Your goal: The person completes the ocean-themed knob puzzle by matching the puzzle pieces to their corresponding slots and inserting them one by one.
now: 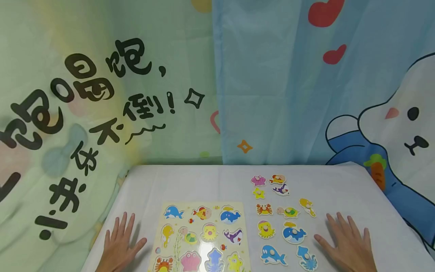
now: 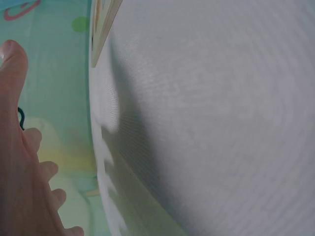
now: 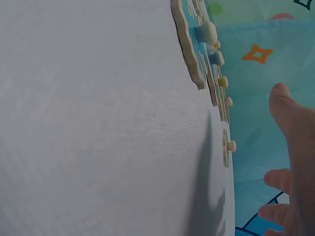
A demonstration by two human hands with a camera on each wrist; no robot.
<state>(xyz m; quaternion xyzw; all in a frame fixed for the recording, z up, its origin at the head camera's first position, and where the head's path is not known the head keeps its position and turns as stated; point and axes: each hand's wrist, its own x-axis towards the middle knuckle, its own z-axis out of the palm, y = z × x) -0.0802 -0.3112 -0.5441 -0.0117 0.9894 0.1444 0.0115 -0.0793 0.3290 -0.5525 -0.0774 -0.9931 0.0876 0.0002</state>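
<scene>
My left hand [image 1: 119, 241] is held palm down with fingers spread, left of a pale yellow puzzle board [image 1: 247, 241] printed with sea animals. It holds nothing; the left wrist view shows it raised above the white cloth. My right hand [image 1: 349, 241] is likewise spread and holding nothing, to the right of several loose knobbed wooden puzzle pieces. Nearest it are a blue squid piece [image 1: 307, 258], a blue whale piece [image 1: 294, 233] and a yellow seahorse piece [image 1: 307, 207]. In the right wrist view, knobs [image 3: 209, 32] stick up from the pieces.
Further pieces include a yellow octopus [image 1: 266, 229], a crab [image 1: 264, 209], a turtle [image 1: 288, 212] and a pink shell [image 1: 258, 181]. A white-covered table [image 1: 190, 181] bears everything. Printed curtains [image 1: 258, 83] hang behind and at the sides.
</scene>
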